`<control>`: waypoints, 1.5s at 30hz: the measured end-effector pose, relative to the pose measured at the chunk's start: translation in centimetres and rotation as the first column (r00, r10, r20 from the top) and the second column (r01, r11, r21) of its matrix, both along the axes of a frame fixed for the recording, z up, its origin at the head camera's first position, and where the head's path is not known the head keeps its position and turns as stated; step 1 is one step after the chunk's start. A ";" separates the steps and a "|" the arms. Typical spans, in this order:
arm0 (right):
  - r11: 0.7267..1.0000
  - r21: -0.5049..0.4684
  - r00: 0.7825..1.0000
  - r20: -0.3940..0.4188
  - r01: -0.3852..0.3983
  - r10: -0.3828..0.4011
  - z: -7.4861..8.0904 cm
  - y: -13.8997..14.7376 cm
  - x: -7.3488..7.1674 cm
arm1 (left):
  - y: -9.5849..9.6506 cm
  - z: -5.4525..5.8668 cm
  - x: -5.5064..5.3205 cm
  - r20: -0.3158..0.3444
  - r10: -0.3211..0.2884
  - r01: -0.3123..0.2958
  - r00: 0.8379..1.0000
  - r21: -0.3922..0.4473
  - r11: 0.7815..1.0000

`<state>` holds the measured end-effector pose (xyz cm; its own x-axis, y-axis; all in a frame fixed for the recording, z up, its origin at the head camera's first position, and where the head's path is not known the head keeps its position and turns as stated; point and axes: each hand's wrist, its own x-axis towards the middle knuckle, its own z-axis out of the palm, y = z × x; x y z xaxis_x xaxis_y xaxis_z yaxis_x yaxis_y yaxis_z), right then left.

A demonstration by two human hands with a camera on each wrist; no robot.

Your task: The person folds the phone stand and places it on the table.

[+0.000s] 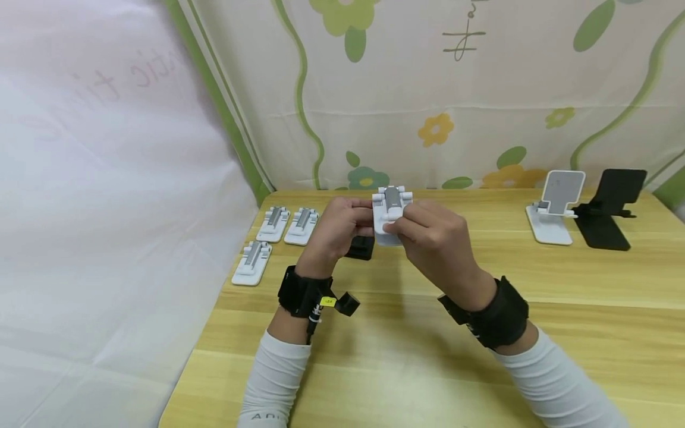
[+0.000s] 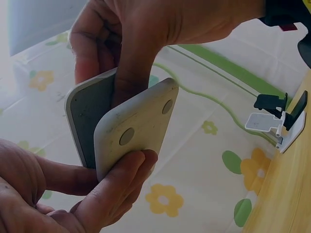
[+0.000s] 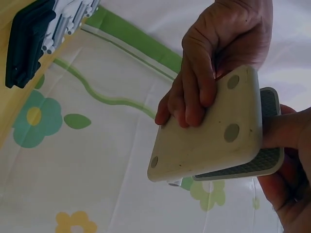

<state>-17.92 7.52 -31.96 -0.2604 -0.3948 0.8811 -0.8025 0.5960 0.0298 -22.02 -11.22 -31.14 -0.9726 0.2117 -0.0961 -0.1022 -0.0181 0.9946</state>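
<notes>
A white folding phone stand (image 1: 392,202) is held up above the table, its two plates partly spread apart. My left hand (image 1: 337,229) grips the base plate (image 2: 146,124), its fingers against the underside with the round grey pads. My right hand (image 1: 436,238) pinches the grey-lined upper plate (image 2: 90,116), with its thumb in the gap between the plates. A black folded phone stand (image 1: 361,248) lies on the table behind my left hand, partly hidden.
Three white folded stands, one nearer (image 1: 251,263) and two behind (image 1: 273,224), lie at the table's left. At the right stand an unfolded white stand (image 1: 562,193) and an unfolded black stand (image 1: 621,190). A flowered curtain (image 1: 374,89) hangs behind the wooden table (image 1: 401,356).
</notes>
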 end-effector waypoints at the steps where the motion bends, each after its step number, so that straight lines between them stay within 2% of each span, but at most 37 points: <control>1: 1.000 0.004 1.000 -0.002 0.001 -0.001 -0.1 0.0 0.0 | 0.0 0.0 0.0 0.004 0.001 -0.001 1.000 0.010 1.000; 7: 1.000 0.012 1.000 0.005 0.020 -0.020 -0.1 -0.1 0.2 | 0.0 0.1 0.0 0.002 -0.006 0.006 1.000 0.016 1.000; 10: 1.000 0.018 0.996 0.084 0.004 -0.005 0.3 0.2 0.3 | 0.0 0.1 0.1 0.001 -0.010 0.010 1.000 0.004 1.000; 12: 0.998 -0.009 0.976 0.212 -0.058 0.059 0.8 0.7 0.3 | 0.0 0.2 0.2 0.003 -0.012 0.012 1.000 0.003 1.000; 13: 0.996 -0.035 0.954 0.287 -0.083 0.090 1.1 1.1 0.3 | 0.0 0.2 0.3 0.002 -0.011 0.011 1.000 0.004 1.000; 14: 0.992 -0.078 0.920 0.371 -0.102 0.124 1.4 1.5 0.2 | 0.0 0.3 0.3 -0.001 -0.011 0.011 1.000 0.008 1.000; 15: 0.986 -0.132 0.878 0.452 -0.106 0.155 1.7 1.9 0.2 | 0.1 0.4 0.3 -0.005 -0.011 0.011 1.000 0.011 1.000; 17: 0.973 -0.228 0.784 0.595 -0.046 0.176 2.2 2.6 0.0 | 0.1 0.4 0.4 -0.009 -0.010 0.010 1.000 0.018 1.000; 19: 0.963 -0.265 0.666 0.728 0.056 0.161 2.5 3.2 -0.4 | 0.3 0.4 0.5 -0.009 -0.011 0.012 1.000 0.022 1.000; 20: 0.958 -0.270 0.587 0.792 0.094 0.165 2.6 3.5 -0.7 | 0.3 0.4 0.5 -0.005 -0.014 0.014 1.000 0.023 1.000; 22: 0.956 -0.270 0.410 0.889 0.113 0.203 2.6 3.9 -1.3 | 0.5 0.4 0.6 0.001 -0.019 0.019 1.000 0.015 1.000; 24: 0.950 -0.305 0.222 0.933 0.066 0.284 2.3 4.1 -2.0 | 0.6 0.4 0.7 0.006 -0.022 0.022 1.000 0.004 1.000; 25: 0.941 -0.335 0.139 0.935 0.038 0.327 2.2 4.2 -2.3 | 0.7 0.4 0.7 0.007 -0.022 0.022 1.000 -0.001 1.000; 26: 0.926 -0.376 0.066 0.925 0.014 0.374 2.1 4.2 -2.6 | 0.8 0.4 0.7 0.006 -0.022 0.022 1.000 -0.008 1.000; 27: 0.911 -0.413 0.012 0.911 -0.006 0.413 1.9 4.2 -2.8 | 0.8 0.4 0.7 0.005 -0.022 0.022 1.000 -0.014 1.000; 28: 0.896 -0.443 -0.026 0.896 -0.022 0.442 1.8 4.2 -3.0 | 0.9 0.4 0.7 0.004 -0.022 0.022 1.000 -0.018 1.000; 30: 0.877 -0.478 -0.067 0.877 -0.034 0.476 1.6 4.3 -3.2 | 0.9 0.4 0.7 0.004 -0.021 0.021 1.000 -0.024 0.999; 35: 0.851 -0.525 -0.111 0.847 -0.017 0.520 1.7 4.4 -3.3 | 0.9 0.5 0.7 0.002 -0.024 0.024 1.000 -0.035 0.999; 40: 0.842 -0.540 -0.134 0.835 -0.006 0.534 1.8 4.4 -3.3 | 0.8 0.6 0.8 -0.004 -0.048 0.048 0.999 -0.047 0.998; 45: 0.843 -0.539 -0.137 0.835 -0.007 0.533 1.6 4.5 -3.3 | 0.5 0.7 0.8 0.004 -0.072 0.072 0.997 -0.037 0.997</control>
